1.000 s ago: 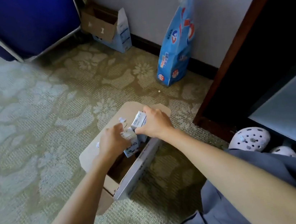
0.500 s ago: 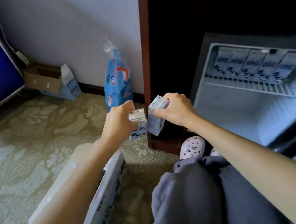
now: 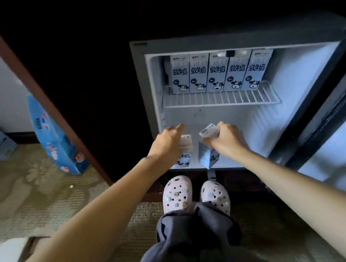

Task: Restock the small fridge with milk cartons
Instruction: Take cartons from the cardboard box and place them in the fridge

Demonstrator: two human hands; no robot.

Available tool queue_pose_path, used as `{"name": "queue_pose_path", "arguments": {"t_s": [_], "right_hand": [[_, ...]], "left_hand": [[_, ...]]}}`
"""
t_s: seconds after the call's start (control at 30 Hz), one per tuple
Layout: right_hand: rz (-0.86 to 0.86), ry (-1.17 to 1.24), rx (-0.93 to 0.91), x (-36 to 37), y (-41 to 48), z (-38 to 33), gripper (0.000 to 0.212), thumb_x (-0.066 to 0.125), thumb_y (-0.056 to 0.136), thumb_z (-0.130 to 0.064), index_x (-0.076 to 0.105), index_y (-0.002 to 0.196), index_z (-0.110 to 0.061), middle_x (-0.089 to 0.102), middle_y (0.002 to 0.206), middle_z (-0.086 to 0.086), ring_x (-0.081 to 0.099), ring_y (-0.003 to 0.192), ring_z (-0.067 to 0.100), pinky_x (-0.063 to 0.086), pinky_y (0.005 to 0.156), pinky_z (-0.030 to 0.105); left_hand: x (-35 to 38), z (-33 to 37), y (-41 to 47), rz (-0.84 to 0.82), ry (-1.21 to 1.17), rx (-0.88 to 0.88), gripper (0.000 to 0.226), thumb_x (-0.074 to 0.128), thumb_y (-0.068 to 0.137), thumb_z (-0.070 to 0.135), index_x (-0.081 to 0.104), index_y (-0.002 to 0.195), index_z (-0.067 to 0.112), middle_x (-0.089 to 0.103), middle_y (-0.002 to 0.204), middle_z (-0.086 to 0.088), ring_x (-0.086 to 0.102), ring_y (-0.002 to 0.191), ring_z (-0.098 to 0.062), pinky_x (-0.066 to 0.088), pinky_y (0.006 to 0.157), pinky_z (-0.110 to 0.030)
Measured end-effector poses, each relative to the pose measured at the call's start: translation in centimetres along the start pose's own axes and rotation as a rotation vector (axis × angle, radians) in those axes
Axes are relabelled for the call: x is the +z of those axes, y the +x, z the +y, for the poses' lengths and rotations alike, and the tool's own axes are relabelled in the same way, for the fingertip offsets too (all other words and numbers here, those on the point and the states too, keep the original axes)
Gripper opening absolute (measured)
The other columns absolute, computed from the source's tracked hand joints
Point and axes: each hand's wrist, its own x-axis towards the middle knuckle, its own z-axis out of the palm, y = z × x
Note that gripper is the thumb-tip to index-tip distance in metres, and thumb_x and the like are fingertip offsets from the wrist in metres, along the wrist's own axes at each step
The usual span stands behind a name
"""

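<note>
Both hands reach into the lower compartment of the small open white-lined fridge (image 3: 306, 82). The left hand (image 3: 167, 141) grasps an upright pale-blue milk carton with a cow print (image 3: 184, 153); the right hand (image 3: 226, 139) grips a second, tilted carton (image 3: 207, 152) beside it. Five matching cartons (image 3: 217, 74) line the wire shelf (image 3: 221, 101) above

The left hand (image 3: 167, 143) hides most of its carton (image 3: 185, 151); the fridge door (image 3: 344, 137) runs off right.
</note>
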Motion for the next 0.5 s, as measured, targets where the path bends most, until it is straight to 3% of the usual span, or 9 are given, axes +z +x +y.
{"name": "queue_pose_path", "arguments": {"t_s": [0.2, 0.37, 0.5], "right_hand": [[0.066, 0.013, 0.099, 2.9, 6.2, 4.7, 0.029, 0.066, 0.078, -0.026, 0.05, 0.093, -0.006, 0.066, 0.099, 0.014, 0.063, 0.091, 0.03, 0.04, 0.063, 0.028], [0.125, 0.07, 0.113, 6.1, 10.3, 6.6, 0.037, 0.065, 0.079, -0.022, 0.05, 0.102, 0.002, 0.066, 0.103, 0.019, 0.063, 0.096, 0.035, 0.05, 0.068, 0.036], [0.144, 0.053, 0.061, 8.3, 11.3, 7.8, 0.042, 0.067, 0.08, -0.023, 0.048, 0.105, 0.005, 0.066, 0.104, 0.021, 0.063, 0.095, 0.037, 0.047, 0.066, 0.035]], "left_hand": [[6.4, -1.2, 7.9, -0.072, -0.03, -0.051, 0.05, 0.054, 0.083, -0.002, 0.038, 0.126, 0.017, 0.05, 0.118, -0.011, 0.056, 0.103, -0.036, 0.046, 0.087, -0.043], [10.0, -2.8, 12.3, -0.022, -0.053, -0.075, 0.04, 0.049, 0.081, -0.008, 0.043, 0.114, 0.013, 0.049, 0.112, -0.013, 0.056, 0.095, -0.035, 0.05, 0.079, -0.041], [11.9, -4.3, 13.9, -0.011, -0.047, -0.097, 0.037, 0.047, 0.08, -0.009, 0.046, 0.111, 0.011, 0.049, 0.111, -0.014, 0.056, 0.096, -0.034, 0.051, 0.081, -0.044]]}}
